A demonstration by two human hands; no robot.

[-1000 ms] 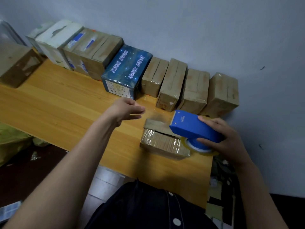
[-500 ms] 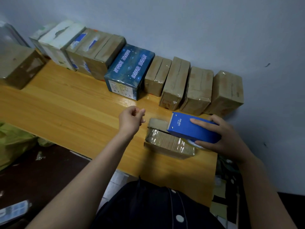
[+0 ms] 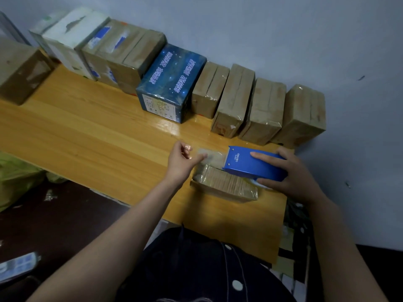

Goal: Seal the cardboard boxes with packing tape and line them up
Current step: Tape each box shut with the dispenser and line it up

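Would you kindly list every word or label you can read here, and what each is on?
"deli": on the blue tape dispenser; the smaller line beneath it is too small to read.
White characters on the dark blue box: too blurred to read.
Printed label on that box's end: too small to read.

Wooden table [image 3: 87, 131] against grey-blue wall [image 3: 283, 29]

The forearms [image 3: 130, 225] were sleeveless; the dark, possibly navy garment [image 3: 192, 264] bore 2 white dots [image 3: 237, 284] and thin stripes.
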